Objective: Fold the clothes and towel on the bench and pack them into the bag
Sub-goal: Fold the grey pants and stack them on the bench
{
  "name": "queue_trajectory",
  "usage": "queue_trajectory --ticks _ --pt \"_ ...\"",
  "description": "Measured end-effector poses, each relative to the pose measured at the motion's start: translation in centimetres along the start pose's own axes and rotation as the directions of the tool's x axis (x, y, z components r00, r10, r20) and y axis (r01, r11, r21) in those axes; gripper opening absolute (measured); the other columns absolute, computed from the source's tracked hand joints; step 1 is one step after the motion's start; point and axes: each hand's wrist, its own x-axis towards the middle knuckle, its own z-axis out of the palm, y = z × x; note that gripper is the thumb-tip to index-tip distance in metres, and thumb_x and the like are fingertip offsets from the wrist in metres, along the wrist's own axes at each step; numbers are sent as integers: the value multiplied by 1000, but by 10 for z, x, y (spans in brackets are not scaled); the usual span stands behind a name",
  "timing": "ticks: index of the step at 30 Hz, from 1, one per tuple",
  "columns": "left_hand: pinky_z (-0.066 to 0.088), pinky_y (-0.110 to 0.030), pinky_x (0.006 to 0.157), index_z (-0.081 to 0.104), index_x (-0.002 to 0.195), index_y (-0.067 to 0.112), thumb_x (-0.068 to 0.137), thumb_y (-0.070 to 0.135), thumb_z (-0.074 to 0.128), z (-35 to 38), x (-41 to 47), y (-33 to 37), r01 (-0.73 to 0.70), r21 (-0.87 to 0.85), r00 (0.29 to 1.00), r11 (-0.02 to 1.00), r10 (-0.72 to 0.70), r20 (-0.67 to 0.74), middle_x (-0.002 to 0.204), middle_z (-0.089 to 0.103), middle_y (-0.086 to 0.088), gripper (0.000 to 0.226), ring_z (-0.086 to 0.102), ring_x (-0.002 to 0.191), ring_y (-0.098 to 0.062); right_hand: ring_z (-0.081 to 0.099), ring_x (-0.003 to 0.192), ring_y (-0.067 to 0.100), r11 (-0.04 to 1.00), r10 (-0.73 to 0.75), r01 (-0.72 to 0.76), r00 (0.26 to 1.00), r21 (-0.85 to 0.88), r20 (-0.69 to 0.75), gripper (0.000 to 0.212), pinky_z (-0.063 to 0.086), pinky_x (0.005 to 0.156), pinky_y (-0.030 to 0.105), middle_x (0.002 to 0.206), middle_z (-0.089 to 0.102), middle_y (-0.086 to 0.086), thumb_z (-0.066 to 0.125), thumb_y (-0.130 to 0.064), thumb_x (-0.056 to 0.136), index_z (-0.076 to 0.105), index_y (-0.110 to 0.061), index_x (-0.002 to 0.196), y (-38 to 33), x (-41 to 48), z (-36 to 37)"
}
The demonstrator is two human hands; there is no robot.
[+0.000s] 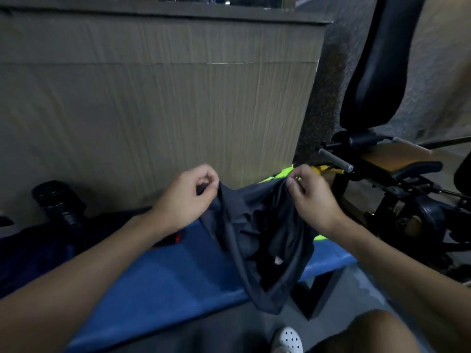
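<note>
Bench [163, 276], blue-topped: we are finding it stretching below the left hand [188, 197] and right hand [313, 200]. Neon-yellow garment [283, 174] is lying just beyond the right hand. Dark bag [38, 250] is sitting left of the left hand, with an orange-marked item [178, 236] under that wrist.

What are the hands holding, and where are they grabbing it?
A dark garment. The left hand and the right hand each pinch its top edge, one at each end, and the rest hangs down over the blue towel.
</note>
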Motion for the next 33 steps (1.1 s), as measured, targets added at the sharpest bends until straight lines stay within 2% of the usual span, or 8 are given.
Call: queue_trajectory --ticks 6,13,16,20,24,27,30,33 --pt "45 -29 65 63 76 20 90 8 59 13 -82 -52 66 232 934 970 -142 328 69 64 5 19 55 63 -3 51 73 7 991 120 -101 955 -82 271 19 39 71 26 72 52 -15 55 -7 95 52 -22 84 16 -90 44" --pt "43 -33 58 59 75 11 96 39 50 46 -91 -84 156 389 829 908 -334 448 63 60 -2 36 50 54 -7 51 67 5 943 334 -290 837 -166 434 19 38 69 18 70 58 -9 58 -16 92 54 -27 76 46 -122 68" --pt "50 -32 66 63 83 25 93 34 52 71 -71 -86 149 377 836 914 -320 446 71 64 12 18 59 67 -4 51 66 0 917 398 -363 814 -165 423 21 39 65 13 72 60 -9 57 -12 91 57 -28 78 64 -116 69" --pt "53 -39 77 59 91 28 91 36 53 122 -39 -91 142 364 836 920 -309 454 86 64 11 10 61 82 -14 57 77 11 888 461 -414 799 -203 387 20 41 69 13 82 65 -5 56 -10 90 59 -28 83 98 -110 61" --pt "36 -47 105 57 123 25 94 40 58 174 -1 -93 97 461 884 882 -289 366 126 57 6 33 53 118 -21 51 106 24 821 511 -428 847 -379 149 16 42 90 37 108 57 1 60 -15 89 64 -19 104 141 -102 46" --pt "32 -45 108 40 145 23 91 51 60 204 28 -95 138 531 877 836 -352 327 147 42 4 64 40 135 -23 46 112 35 725 624 -565 781 -394 28 36 41 94 42 122 49 10 65 -17 87 54 -13 121 170 -93 34" --pt "38 -45 104 42 141 18 87 55 64 229 41 -104 181 585 828 791 -444 344 140 48 -2 69 43 131 -28 46 113 35 713 652 -553 750 -430 117 46 42 93 43 123 52 13 67 -18 87 48 -11 129 189 -88 31" --pt "45 -41 92 59 118 15 90 37 68 244 39 -113 184 598 847 780 -435 306 119 62 -5 37 56 114 -31 45 111 33 712 607 -463 783 -529 132 28 41 87 42 114 57 8 63 -23 90 52 -14 115 195 -85 36"
